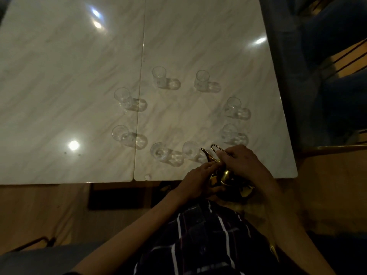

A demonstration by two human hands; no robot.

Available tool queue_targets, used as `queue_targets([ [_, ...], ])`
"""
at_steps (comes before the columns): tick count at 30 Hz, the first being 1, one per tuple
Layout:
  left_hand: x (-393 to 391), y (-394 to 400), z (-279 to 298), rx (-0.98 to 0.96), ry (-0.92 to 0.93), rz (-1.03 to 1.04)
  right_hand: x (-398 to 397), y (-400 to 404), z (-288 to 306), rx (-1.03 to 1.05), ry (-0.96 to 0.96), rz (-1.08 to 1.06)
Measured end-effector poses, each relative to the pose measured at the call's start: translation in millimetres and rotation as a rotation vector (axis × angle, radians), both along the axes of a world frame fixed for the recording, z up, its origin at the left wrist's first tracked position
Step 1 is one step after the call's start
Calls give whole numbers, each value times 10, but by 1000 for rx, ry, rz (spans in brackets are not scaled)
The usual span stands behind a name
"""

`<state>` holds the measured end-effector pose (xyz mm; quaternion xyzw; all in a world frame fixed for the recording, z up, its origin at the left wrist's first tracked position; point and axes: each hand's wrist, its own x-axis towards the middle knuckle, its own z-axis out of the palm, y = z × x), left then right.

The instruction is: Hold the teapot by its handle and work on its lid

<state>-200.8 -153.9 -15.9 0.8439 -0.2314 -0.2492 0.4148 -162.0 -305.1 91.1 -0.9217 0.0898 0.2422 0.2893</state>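
- Holding a gold teapot (pixel 222 175) at the marble table's (pixel 79 76) near edge, our right hand (pixel 244 161) grips its handle, left hand (pixel 195 181) fingers curl round its body.
- We should keep the spout aimed squarely at the nearest glass (pixel 190 148).

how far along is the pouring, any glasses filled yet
Done: eight glasses stand in a ring on the table. In hand: the right hand and left hand hold the brass pot, spout by the nearest glass. Left: all look empty.
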Motion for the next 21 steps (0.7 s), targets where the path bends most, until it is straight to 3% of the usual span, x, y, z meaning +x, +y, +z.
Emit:
queue_targets([
  [21,12,48,-39,-12,-17,11,20,55,32,0,-2,25],
])
